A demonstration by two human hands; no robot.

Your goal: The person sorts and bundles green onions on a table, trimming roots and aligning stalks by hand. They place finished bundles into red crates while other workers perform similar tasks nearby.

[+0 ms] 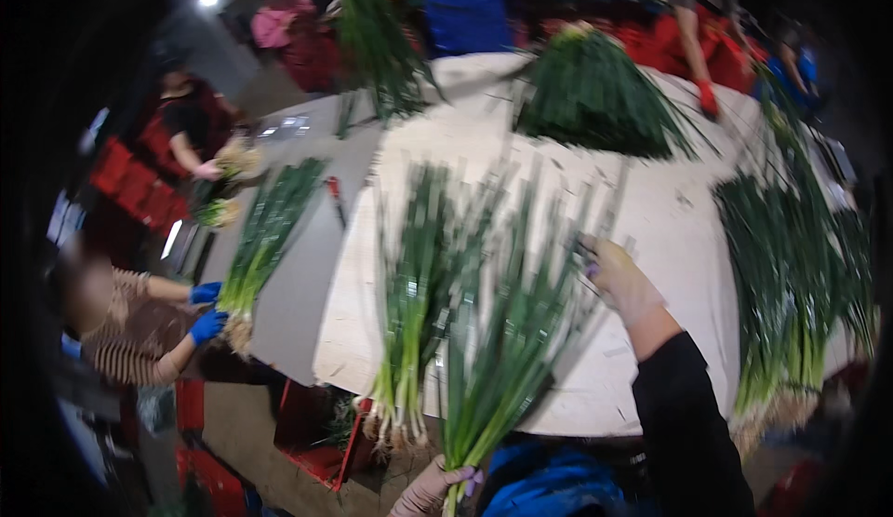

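Note:
My left hand, in a light glove, is closed round the lower stalks of a bunch of green onions at the bottom of the view. The leaves of that bunch fan upward over the pale board. At the right side of its leaf tips is my right hand, gloved too, with curled, blurred fingers; whether it grips a leaf is unclear. A second bunch of green onions lies on the board just left of the held one, its white roots over the near edge.
A large pile of green onions stands at the board's far side, more at the right. A co-worker's blue gloves touch another bunch at left. A red-handled tool lies nearby. A red crate stands below the board.

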